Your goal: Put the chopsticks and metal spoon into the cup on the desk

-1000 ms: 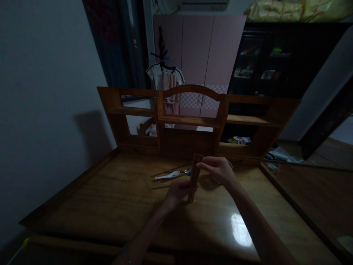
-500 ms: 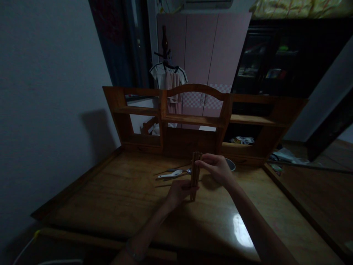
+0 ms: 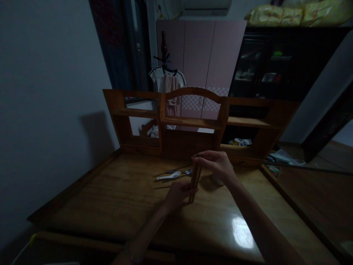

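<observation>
A bundle of wooden chopsticks (image 3: 195, 176) stands upright on the wooden table (image 3: 116, 198), tips down. My left hand (image 3: 178, 193) is wrapped round the lower part of the bundle. My right hand (image 3: 217, 165) lies curled over the top ends, its fingers pressing on them. A white spoon (image 3: 168, 176) and a dark metal utensil (image 3: 180, 171) lie on the table just left of the bundle. A pale bowl (image 3: 217, 180) shows partly beneath my right hand.
A wooden shelf unit (image 3: 193, 121) runs along the table's back edge, with small items (image 3: 239, 141) in its right compartment. A bare wall (image 3: 49, 92) stands to the left. Behind are a pink wardrobe (image 3: 201, 51), hanging clothes (image 3: 168, 82) and a dark cabinet (image 3: 261, 62).
My right hand has shifted from beside the bundle's top to lying over its ends. The bundle stays upright in my left hand. The view moved slightly.
</observation>
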The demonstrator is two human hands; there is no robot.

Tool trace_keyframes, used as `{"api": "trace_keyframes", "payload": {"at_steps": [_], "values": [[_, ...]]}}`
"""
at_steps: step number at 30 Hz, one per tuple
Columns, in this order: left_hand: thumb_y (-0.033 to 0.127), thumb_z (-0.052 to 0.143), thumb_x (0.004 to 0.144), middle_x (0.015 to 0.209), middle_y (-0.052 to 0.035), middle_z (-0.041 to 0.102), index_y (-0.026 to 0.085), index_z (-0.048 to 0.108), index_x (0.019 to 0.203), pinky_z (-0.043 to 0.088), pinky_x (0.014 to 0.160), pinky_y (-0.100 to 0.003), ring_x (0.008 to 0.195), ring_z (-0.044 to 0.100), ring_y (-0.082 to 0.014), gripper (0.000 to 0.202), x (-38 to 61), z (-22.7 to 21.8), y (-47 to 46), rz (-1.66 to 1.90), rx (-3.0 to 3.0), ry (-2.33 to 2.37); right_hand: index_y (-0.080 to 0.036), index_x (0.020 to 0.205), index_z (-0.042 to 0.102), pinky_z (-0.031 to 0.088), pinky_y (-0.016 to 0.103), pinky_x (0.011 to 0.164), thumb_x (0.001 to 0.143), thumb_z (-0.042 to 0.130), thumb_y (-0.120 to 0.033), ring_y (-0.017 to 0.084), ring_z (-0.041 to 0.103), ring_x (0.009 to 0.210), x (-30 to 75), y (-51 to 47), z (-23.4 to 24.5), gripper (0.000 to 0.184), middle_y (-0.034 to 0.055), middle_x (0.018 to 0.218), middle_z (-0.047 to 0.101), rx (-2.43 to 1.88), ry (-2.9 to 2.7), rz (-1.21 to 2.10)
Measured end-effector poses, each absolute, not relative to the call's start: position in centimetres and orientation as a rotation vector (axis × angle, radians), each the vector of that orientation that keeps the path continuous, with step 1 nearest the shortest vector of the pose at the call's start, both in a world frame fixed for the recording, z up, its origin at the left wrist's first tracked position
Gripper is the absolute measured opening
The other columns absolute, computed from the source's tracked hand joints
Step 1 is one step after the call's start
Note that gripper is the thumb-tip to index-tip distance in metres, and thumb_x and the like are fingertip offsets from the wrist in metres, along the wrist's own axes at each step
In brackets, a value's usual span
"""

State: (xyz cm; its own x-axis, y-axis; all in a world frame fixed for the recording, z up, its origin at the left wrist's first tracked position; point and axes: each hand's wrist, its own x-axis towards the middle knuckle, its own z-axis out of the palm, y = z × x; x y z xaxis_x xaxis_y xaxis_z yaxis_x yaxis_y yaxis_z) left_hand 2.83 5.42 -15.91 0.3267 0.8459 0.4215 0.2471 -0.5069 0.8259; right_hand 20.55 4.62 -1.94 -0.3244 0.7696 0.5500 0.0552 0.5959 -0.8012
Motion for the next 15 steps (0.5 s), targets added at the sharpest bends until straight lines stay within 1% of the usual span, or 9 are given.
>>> {"api": "trace_keyframes", "payload": {"at_steps": [4,7,10,13,15], "values": [[0.046,0.063,0.081,0.090,-0.0051,0.065,0.013,0.070,0.096,0.044,0.073,-0.023,0.085,0.061,-0.0183,0.037,2.5,-16.3,6.0,1.145,1.973,0.923,-0.010,0.098,0.068,0.052,0.031,0.085,0.076,0.074,-0.033,0.023,0.064,0.094,20.6,4.8,0.1,0.033,0.0126,0.099,0.065,-0.580,-1.601,0.866],[0.045,0.064,0.081,0.093,-0.0063,0.066,0.012,0.070,0.095,0.044,0.076,-0.024,0.088,0.061,-0.0197,0.036,1.9,-16.4,6.5,1.136,1.997,0.921,-0.007,0.103,0.066,0.053,0.034,0.085,0.079,0.071,-0.032,0.023,0.064,0.092,22.4,4.7,3.1,0.035,0.0145,0.100,0.064,-0.520,-1.462,0.729],[0.043,0.065,0.080,0.094,-0.0063,0.066,0.012,0.070,0.095,0.044,0.079,-0.025,0.090,0.061,-0.0205,0.035,0.3,-15.6,6.7,1.149,1.949,1.014,-0.006,0.102,0.064,0.050,0.040,0.090,0.081,0.067,-0.028,0.026,0.062,0.096,25.9,4.8,6.1,0.030,0.0152,0.102,0.063,-0.405,-1.298,0.570],[0.041,0.061,0.083,0.104,-0.0075,0.064,0.013,0.067,0.105,0.044,0.084,-0.025,0.096,0.060,-0.0195,0.036,-2.2,-14.0,6.6,1.171,1.956,1.093,-0.008,0.091,0.062,0.049,0.045,0.092,0.075,0.071,-0.022,0.031,0.061,0.098,30.3,5.1,7.5,0.023,0.0152,0.100,0.063,-0.303,-1.128,0.474],[0.032,0.051,0.090,0.109,-0.0071,0.061,0.016,0.064,0.114,0.041,0.086,-0.025,0.099,0.057,-0.0177,0.032,-3.9,-13.1,6.5,1.108,2.201,1.160,-0.012,0.092,0.061,0.048,0.043,0.095,0.073,0.073,-0.022,0.030,0.059,0.103,32.9,5.5,7.3,0.025,0.0150,0.105,0.062,-0.339,-1.087,0.432]]}}
